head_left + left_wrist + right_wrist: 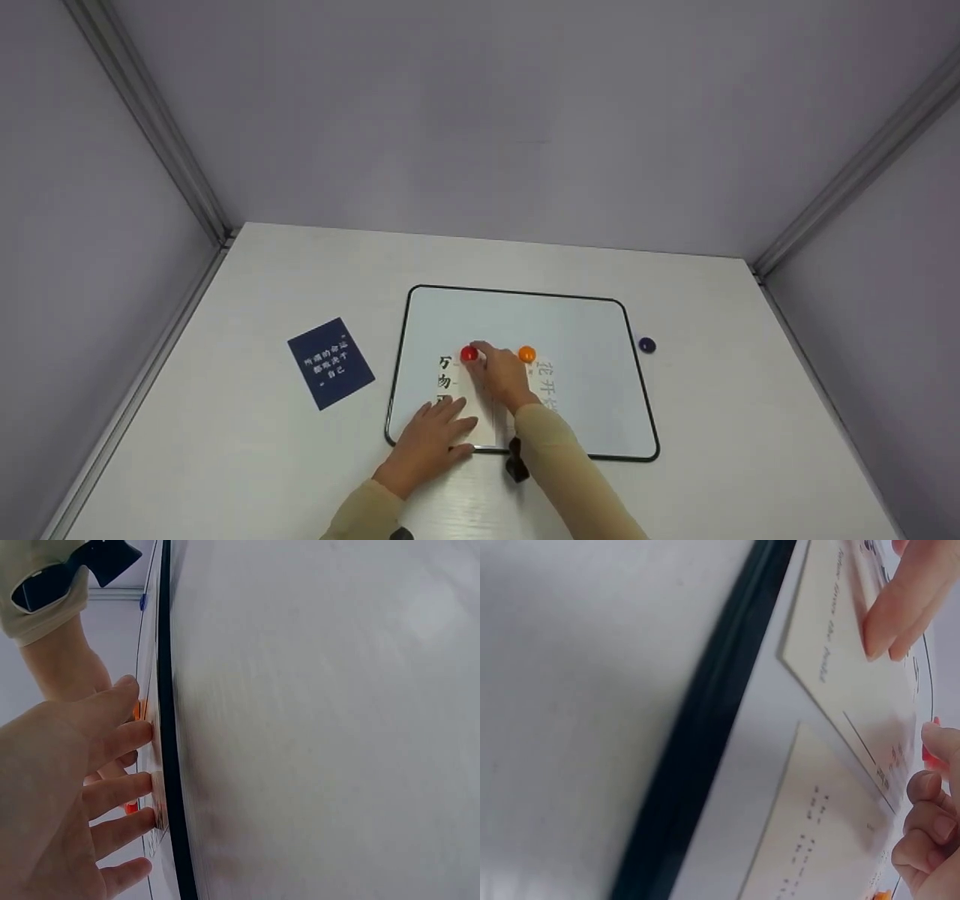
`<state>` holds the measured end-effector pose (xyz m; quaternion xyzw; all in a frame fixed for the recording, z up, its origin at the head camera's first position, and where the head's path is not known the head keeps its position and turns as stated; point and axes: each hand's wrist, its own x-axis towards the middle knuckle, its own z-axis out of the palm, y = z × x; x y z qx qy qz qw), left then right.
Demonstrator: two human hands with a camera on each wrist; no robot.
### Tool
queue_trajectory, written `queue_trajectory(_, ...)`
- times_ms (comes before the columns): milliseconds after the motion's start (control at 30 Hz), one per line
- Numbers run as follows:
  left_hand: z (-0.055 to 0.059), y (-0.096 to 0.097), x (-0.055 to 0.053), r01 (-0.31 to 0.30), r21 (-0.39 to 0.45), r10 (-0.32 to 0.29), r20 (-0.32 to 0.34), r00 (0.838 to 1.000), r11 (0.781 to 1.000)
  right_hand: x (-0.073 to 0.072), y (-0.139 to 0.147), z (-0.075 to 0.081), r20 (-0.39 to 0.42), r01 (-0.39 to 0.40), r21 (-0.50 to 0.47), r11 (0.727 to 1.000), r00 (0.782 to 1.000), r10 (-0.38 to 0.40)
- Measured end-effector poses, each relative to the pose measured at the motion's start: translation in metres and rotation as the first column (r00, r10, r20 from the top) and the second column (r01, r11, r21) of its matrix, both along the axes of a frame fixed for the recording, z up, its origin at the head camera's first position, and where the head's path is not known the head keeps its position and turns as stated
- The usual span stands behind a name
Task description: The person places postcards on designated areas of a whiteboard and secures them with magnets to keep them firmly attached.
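A black-rimmed whiteboard (592, 337) lies on the table with two printed cards on it. My left hand (435, 441) rests with spread, fairly straight fingers on the lower left of the cream card (829, 694) with large dark characters. At that card's top edge, my right hand (501, 375) pinches a round red magnet (469, 353) between thumb and index finger, its other fingers curled in. An orange magnet (527, 354) sits at the top of the second card (810, 840), which my right hand and forearm partly cover.
A dark blue card (331, 364) with white characters lies on the table left of the whiteboard. Just beyond the board's right edge sits a dark blue round magnet (647, 345). Purple-grey panels (480, 127) enclose the white table (247, 450) at the back and sides.
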<state>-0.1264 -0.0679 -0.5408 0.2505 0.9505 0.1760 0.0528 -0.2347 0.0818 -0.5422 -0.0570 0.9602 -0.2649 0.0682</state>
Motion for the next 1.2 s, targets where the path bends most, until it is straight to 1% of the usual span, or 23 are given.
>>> queue_trajectory(133, 0.001, 0.0004, 0.0001, -0.001, -0.001, 0.001, 0.008, 1.0, 1.0, 0.0007, 0.0002, -0.0035, -0.005, 0.0, -0.018, 1.0, 1.0, -0.001)
queue_trajectory(333, 0.001, 0.0004, 0.0005, -0.005, -0.005, 0.005, 0.021, 1.0, 1.0, 0.0019, -0.0017, -0.0048, 0.009, 0.021, -0.036, 0.999, 1.0, -0.021)
queue_trajectory(533, 0.0001, 0.0013, -0.0002, -0.007, -0.004, 0.007, 0.026, 1.0, 1.0, 0.0024, -0.0024, -0.0024, 0.036, 0.035, -0.042, 0.998, 0.999, -0.034)
queue_trajectory(767, 0.001, 0.0009, 0.001, -0.009, 0.028, 0.008, 0.013, 1.0, 1.0, 0.0029, -0.0014, -0.0016, 0.027, 0.019, -0.006, 1.0, 0.999, -0.019)
queue_trajectory(967, 0.0015, 0.0016, 0.002, -0.006, 0.035, 0.005, 0.016, 1.0, 0.999, 0.0047, 0.0003, 0.0006, 0.059, 0.03, -0.012, 0.999, 0.998, -0.029)
queue_trajectory(1200, -0.0015, 0.0017, 0.0003, -0.016, 0.034, 0.015, 0.034, 0.999, 0.999, 0.0072, 0.002, 0.0041, 0.038, 0.016, -0.018, 1.0, 0.999, -0.015)
